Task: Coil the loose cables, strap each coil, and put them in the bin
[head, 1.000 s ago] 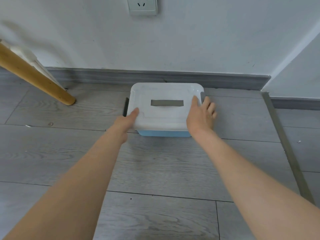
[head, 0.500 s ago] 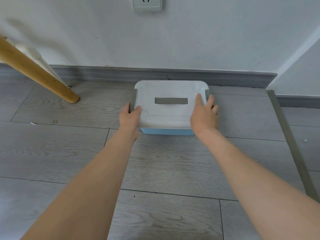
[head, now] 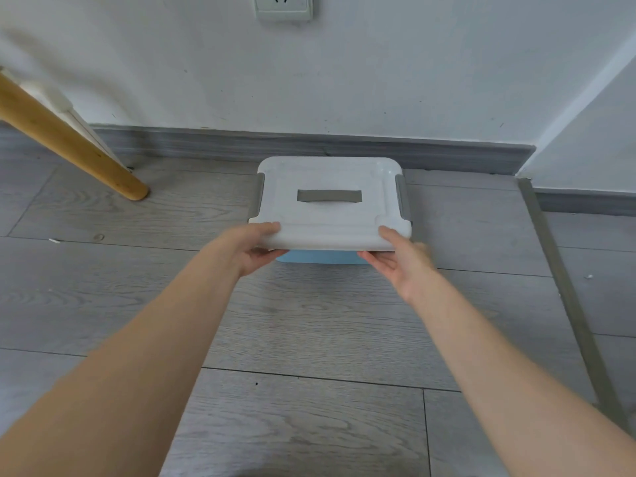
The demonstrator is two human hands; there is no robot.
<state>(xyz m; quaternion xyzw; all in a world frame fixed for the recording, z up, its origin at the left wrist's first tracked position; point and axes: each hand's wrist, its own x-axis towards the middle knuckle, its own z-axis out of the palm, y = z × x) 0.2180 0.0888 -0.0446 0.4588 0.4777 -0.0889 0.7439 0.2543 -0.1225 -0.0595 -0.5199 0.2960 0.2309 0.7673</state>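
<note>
While the bin [head: 320, 258] sits on the floor [head: 309, 321] close to the skirting [head: 309, 146] at the foot of the back wall, both hands hold the near edge of its lid [head: 330, 204]. Only a strip of the bin's blue body shows under the white lid. The left hand [head: 254, 249] grips the lid's near left corner, thumb lying on top and fingers curled underneath. The right hand [head: 399, 259] grips the near right corner the same way, thumb on top, fingers tucked below the rim; it is a little blurred. A grey handle [head: 329, 196] lies flat in the middle of the lid, and grey latches [head: 401, 197] run along its left and right sides. Whether the lid is seated or lifted at the near edge cannot be told.

A wooden leg [head: 69, 139] slants down to the floor to the left of the bin, well apart from it. A wall socket [head: 284, 6] is set in the wall above the bin, at the top edge of the view. A grey strip [head: 568, 304] runs along the floor to the right. No cables are in view.
</note>
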